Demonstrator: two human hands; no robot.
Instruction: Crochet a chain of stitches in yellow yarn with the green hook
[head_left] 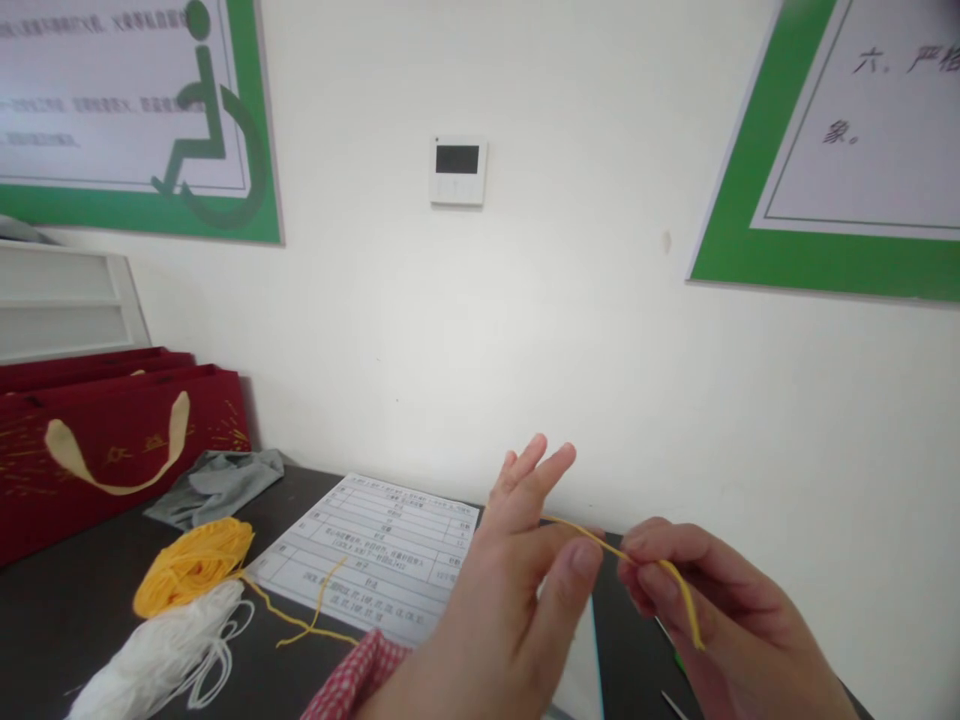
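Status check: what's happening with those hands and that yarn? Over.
Right hand pinching yellow yarn near its loose end. Yarn stretched across to left hand. Nothing visible blocking the span between.

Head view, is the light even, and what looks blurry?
Head view: the wall is brightest around the middle, dimmer toward the right edge; head view again: small text on the left poster is smeared, print on the sheet soft, the yellow strand clearer.

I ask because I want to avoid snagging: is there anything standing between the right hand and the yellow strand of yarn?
Nothing visible stands between them: the right hand pinches the yellow strand near its free end, and the stretch toward the left hand looks unobstructed.
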